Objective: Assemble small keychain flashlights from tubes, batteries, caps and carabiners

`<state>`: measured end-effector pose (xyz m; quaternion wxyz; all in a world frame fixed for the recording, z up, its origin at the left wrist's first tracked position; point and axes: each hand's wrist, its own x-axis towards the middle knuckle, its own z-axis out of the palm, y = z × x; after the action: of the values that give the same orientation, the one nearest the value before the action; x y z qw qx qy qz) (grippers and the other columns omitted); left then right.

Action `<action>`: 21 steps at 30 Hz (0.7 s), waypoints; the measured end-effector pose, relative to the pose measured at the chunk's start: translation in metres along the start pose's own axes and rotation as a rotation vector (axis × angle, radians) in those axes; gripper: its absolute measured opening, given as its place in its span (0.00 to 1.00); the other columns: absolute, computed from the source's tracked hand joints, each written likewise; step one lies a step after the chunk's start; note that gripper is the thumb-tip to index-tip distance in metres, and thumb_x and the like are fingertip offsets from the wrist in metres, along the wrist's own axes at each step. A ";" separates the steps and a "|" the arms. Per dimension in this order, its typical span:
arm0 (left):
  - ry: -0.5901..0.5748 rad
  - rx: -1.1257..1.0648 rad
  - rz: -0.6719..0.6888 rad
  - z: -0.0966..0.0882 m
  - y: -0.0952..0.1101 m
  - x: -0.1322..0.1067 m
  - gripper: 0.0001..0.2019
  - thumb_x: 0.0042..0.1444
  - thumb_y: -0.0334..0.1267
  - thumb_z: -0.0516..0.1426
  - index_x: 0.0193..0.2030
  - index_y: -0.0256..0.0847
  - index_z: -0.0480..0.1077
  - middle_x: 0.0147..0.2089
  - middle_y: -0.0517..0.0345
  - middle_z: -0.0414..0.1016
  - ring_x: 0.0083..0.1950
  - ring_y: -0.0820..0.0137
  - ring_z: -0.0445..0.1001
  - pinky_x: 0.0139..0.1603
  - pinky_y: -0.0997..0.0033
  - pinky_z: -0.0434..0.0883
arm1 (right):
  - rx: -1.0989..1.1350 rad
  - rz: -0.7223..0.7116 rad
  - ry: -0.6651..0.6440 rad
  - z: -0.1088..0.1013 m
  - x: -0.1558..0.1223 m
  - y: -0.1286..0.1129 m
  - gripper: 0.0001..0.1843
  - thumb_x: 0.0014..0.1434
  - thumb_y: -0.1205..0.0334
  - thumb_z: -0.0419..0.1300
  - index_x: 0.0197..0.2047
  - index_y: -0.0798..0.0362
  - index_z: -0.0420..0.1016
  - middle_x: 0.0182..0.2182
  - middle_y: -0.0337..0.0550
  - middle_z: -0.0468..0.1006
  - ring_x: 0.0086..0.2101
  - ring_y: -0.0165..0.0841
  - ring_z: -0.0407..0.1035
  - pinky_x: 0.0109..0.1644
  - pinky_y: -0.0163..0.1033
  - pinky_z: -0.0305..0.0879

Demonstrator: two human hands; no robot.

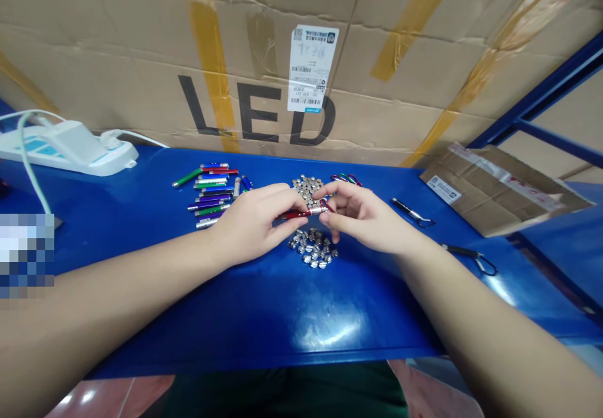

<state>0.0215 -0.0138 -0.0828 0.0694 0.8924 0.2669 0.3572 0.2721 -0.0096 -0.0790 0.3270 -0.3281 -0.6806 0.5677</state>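
Note:
My left hand (257, 220) is closed around a slim red pen-shaped tube (301, 213), held level above the blue table (282, 311). My right hand (362, 217) pinches the tube's right end with thumb and fingertips. Directly under both hands lies a heap of small silver button-shaped pieces (315, 249). A second heap of the same silver pieces (306, 185) sits just beyond the hands. To the left, several coloured tubes (211, 195) in green, blue, purple and red lie side by side.
A large cardboard box marked LED (264, 60) stands along the table's far edge. A white power strip (66, 148) with a cable lies far left. A flat cardboard carton (499, 188) rests at right, with two dark clip-on tools (414, 212) (471, 256) near it.

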 end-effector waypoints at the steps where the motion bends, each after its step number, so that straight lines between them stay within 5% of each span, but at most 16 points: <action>1: 0.005 0.011 0.008 0.000 0.000 0.000 0.02 0.69 0.35 0.61 0.45 0.40 0.74 0.38 0.57 0.79 0.40 0.68 0.79 0.42 0.70 0.74 | 0.023 0.013 -0.016 -0.001 0.000 0.001 0.20 0.63 0.54 0.73 0.52 0.50 0.72 0.29 0.32 0.74 0.24 0.27 0.70 0.29 0.36 0.75; 9: 0.029 0.083 0.057 0.002 -0.005 -0.002 0.10 0.70 0.33 0.61 0.55 0.35 0.76 0.41 0.53 0.79 0.42 0.67 0.79 0.44 0.70 0.75 | 0.216 0.076 -0.018 -0.011 -0.003 -0.001 0.22 0.58 0.58 0.77 0.52 0.54 0.77 0.32 0.37 0.80 0.31 0.30 0.78 0.37 0.37 0.81; 16: -0.062 -0.036 0.165 0.003 -0.007 -0.002 0.11 0.72 0.32 0.58 0.58 0.35 0.76 0.43 0.52 0.79 0.44 0.68 0.79 0.47 0.71 0.77 | 0.112 0.012 0.079 -0.012 0.000 -0.002 0.19 0.58 0.60 0.76 0.50 0.53 0.79 0.31 0.37 0.81 0.28 0.27 0.74 0.30 0.32 0.72; 21: -0.114 -0.082 0.106 0.003 -0.003 -0.002 0.10 0.72 0.31 0.57 0.57 0.37 0.73 0.49 0.53 0.83 0.48 0.69 0.82 0.51 0.71 0.77 | 0.075 -0.007 0.117 -0.007 -0.003 -0.006 0.16 0.60 0.61 0.74 0.50 0.53 0.81 0.32 0.36 0.80 0.27 0.26 0.76 0.34 0.34 0.76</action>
<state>0.0209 -0.0122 -0.0872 0.1020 0.9206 0.2000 0.3195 0.2788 -0.0087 -0.0720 0.3801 -0.3457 -0.6397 0.5717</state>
